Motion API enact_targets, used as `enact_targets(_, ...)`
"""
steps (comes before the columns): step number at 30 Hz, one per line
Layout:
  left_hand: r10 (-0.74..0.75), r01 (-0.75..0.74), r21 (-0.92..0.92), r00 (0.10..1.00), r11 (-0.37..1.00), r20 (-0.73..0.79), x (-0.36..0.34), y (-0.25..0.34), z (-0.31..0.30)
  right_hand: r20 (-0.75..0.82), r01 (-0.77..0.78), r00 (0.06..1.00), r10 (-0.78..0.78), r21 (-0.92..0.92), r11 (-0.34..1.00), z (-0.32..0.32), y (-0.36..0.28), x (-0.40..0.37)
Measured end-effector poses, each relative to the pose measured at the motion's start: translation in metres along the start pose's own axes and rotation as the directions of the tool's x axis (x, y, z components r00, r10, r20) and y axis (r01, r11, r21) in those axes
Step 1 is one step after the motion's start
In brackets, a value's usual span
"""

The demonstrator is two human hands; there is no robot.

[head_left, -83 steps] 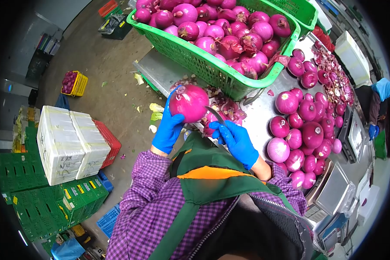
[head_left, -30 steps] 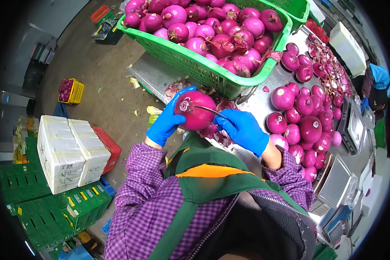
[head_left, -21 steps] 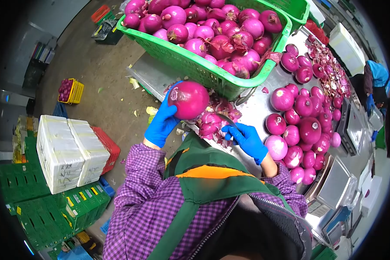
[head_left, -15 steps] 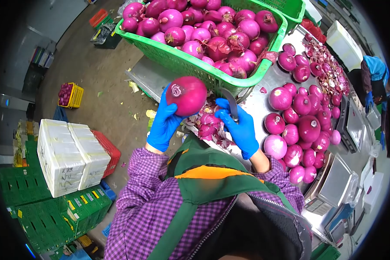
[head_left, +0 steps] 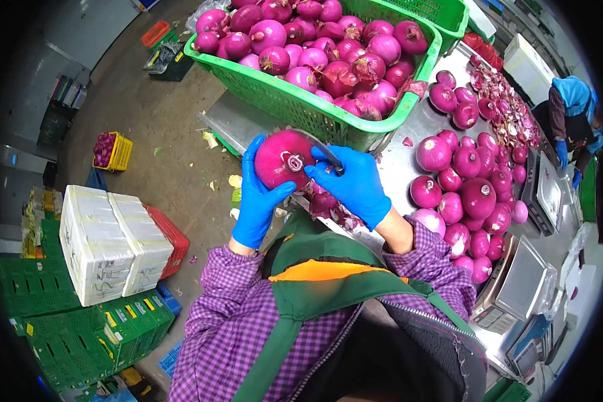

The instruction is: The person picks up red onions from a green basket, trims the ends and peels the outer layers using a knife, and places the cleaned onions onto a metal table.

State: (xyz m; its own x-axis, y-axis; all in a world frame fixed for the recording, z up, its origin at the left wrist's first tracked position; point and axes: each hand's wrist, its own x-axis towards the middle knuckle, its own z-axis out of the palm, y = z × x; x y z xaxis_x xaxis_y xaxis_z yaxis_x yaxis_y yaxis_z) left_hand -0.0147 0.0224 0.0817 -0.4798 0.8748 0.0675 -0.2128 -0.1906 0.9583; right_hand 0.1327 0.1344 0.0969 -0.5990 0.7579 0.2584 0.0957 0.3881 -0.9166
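A large red onion (head_left: 275,161) rests in my left hand (head_left: 256,201), blue-gloved, with the fingers wrapped round its left side and underneath. My right hand (head_left: 352,182), also blue-gloved, is closed on a knife (head_left: 329,158) whose curved blade lies along the onion's upper right side. The right fingertips touch the onion beside its root end. Below the hands, onion skins (head_left: 325,204) lie on the metal table (head_left: 398,164). Beyond them stands a green crate (head_left: 301,100) full of red onions. Several onions (head_left: 472,194) lie grouped on the table to the right.
Scales (head_left: 516,281) stand at the right, beyond the onions. A pile of skins (head_left: 509,114) lies at the upper right, near a co-worker in blue (head_left: 576,100). White foam boxes (head_left: 104,248) and green crates (head_left: 67,335) are stacked at the left.
My right hand has moved left with the knife, from apart to against the onion. The onion has turned, so its root end now faces right.
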Motion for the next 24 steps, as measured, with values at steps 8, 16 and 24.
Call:
enact_targets(8, 0.101, -0.081, 0.198, 0.991, 0.977, -0.092, -0.015, -0.009, 0.000, 0.006, 0.107, 0.994, -0.108, -0.229, 0.968, 0.012, 0.007, -0.005)
enact_targets(16, -0.047, 0.031, -0.184, 0.996, 0.982, -0.079, -0.020, -0.016, 0.000, 0.026, 0.005, 1.000, -0.006, 0.045, 0.999, 0.007, 0.017, 0.004)
enact_targets(24, -0.115, 0.108, -0.198, 0.993, 0.974, -0.026, -0.018, -0.017, -0.008, 0.199, 0.238, 0.956, -0.214, -0.104, 0.966, -0.001, 0.008, 0.004)
